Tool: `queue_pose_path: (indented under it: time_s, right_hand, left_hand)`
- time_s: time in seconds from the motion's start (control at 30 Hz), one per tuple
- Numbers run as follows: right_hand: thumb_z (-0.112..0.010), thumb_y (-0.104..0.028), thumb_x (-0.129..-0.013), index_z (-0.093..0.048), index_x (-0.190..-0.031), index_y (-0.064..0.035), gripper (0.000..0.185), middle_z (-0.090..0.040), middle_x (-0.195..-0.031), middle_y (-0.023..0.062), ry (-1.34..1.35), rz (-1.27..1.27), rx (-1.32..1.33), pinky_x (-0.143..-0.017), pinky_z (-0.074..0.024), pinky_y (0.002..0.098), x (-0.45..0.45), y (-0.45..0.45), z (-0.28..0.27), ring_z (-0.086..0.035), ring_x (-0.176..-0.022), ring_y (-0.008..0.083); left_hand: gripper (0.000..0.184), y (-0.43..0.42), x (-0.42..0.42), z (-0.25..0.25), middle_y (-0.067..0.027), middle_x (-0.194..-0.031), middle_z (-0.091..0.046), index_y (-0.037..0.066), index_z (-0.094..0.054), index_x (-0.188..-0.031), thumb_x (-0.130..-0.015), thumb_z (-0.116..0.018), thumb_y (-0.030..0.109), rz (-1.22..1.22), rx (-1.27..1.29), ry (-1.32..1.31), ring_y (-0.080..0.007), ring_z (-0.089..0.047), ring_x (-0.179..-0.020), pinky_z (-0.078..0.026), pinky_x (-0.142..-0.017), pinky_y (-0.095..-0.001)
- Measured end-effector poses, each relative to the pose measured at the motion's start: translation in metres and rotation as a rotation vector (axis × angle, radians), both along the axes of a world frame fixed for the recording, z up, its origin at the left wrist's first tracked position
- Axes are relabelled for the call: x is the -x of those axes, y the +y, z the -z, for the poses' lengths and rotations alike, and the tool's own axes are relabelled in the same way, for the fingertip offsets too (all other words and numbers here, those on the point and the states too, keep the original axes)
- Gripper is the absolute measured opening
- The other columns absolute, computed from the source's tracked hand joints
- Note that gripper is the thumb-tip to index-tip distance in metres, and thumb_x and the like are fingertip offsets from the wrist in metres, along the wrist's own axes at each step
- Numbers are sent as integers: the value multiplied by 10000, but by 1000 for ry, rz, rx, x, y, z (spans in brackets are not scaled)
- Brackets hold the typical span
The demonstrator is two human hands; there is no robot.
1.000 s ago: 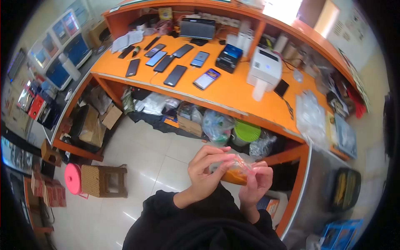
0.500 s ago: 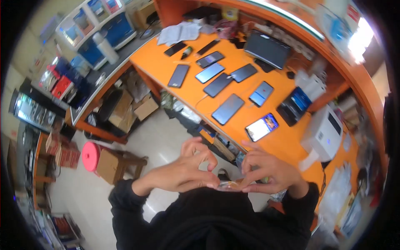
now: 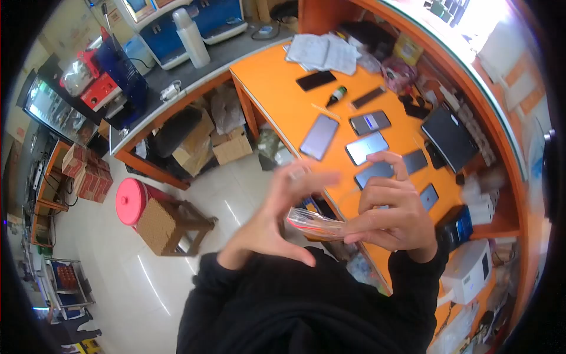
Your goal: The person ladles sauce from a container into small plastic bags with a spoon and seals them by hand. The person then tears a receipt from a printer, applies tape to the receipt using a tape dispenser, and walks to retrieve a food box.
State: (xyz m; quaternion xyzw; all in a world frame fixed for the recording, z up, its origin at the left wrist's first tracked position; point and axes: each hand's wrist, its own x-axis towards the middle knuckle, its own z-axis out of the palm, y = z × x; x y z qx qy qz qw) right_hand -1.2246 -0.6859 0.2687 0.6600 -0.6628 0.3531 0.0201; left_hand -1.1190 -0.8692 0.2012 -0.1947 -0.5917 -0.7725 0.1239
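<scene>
A small clear plastic zip bag with a red line along it hangs in front of my chest. My right hand pinches its right end between thumb and fingers. To the left, my left hand is open, thumb and fingers spread around the bag's other end, and its fingers are slightly blurred. I cannot make out what the bag contains. Beyond my hands, several phones lie on the orange table, among them a light-screened phone and a grey phone.
The orange table carries papers, a small dark bottle, a black monitor and a white printer. On the floor at left stand a wooden stool and a pink-lidded bucket.
My left hand has let go of the bag and spread its fingers. Both hands have risen, with the bag still in the right. The view has swung left.
</scene>
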Motion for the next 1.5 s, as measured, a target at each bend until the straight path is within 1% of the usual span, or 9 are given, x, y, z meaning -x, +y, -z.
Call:
queue_pose_path:
  time_s: [0.2, 0.53, 0.6, 0.9, 1.0, 1.07, 1.17, 1.2, 1.5]
  right_hand:
    - [-746, -250, -691, -682, -722, -185, 96, -481, -596, -34, -90, 112, 61, -924, -314, 430, 40, -71, 11, -512, -588, 110]
    - [-705, -201, -743, -629, -729, -108, 121, -571, -669, 11, -17, 185, 106, -994, -329, 436, 107, -86, -20, -573, -686, 136]
    - [-694, -174, -756, -619, -747, -81, 119, -588, -691, 29, -42, 228, 162, -1019, -332, 439, 117, -86, -13, -587, -711, 154]
    - [-602, -132, -833, -586, -942, -28, 151, -619, -829, 65, -363, 382, 350, -1026, -323, 427, 176, -57, 44, -603, -829, 200]
    - [-497, -197, -897, -562, -1075, -29, 254, -602, -972, 102, -571, 811, 216, -1045, -270, 414, 229, -32, 108, -552, -976, 226]
    - [-472, -264, -909, -528, -1161, -65, 326, -534, -1138, 142, -220, 1093, -278, -1058, -210, 476, 262, -6, 199, -438, -1150, 276]
    - [-507, -328, -884, -480, -1236, -126, 407, -434, -1281, 166, -43, 1290, -505, -1019, -199, 577, 259, 0, 278, -339, -1238, 328]
    - [-469, -382, -893, -414, -1306, -160, 471, -335, -1362, 168, -84, 1273, -589, -1009, -120, 646, 259, 1, 285, -250, -1295, 337]
    - [-439, -425, -897, -393, -1328, -152, 512, -314, -1382, 180, -24, 1322, -669, -1039, -49, 622, 258, 0, 295, -221, -1325, 326]
  left_hand:
    - [373, -56, 41, 18, -85, -1019, -635, 13, -547, -1104, -769, -704, 61, 131, 126, -244, -129, -606, -936, -477, -803, -262]
    - [315, -85, 102, -8, -56, -891, -672, -4, -572, -1066, -792, -687, 104, -49, 281, -191, -149, -640, -830, -485, -764, -259]
    - [272, -74, 114, -20, -62, -886, -671, -4, -573, -1062, -824, -651, 103, -287, 314, -40, -149, -643, -817, -486, -756, -256]
    - [159, -60, 158, 3, -81, -792, -653, -34, -591, -922, -914, -504, 99, -411, 346, -170, -121, -611, -694, -477, -632, -225]
    - [127, -49, 176, 14, -102, -786, -668, -33, -599, -938, -892, -525, 59, -426, 352, -161, -148, -657, -737, -481, -648, -216]
    - [121, -43, 183, 16, -112, -776, -666, -35, -586, -946, -888, -529, 54, -428, 348, -180, -152, -660, -750, -478, -648, -214]
    - [115, -39, 190, 16, -118, -799, -665, -37, -556, -963, -891, -522, 45, -424, 406, -201, -164, -662, -770, -485, -663, -226]
    - [113, -39, 192, 17, -120, -809, -663, -39, -547, -967, -893, -516, 42, -423, 406, -219, -166, -661, -774, -487, -669, -231]
    - [121, -39, 193, 15, -107, -873, -620, -28, -507, -988, -917, -475, 64, -434, 365, -272, -142, -610, -794, -464, -719, -240]
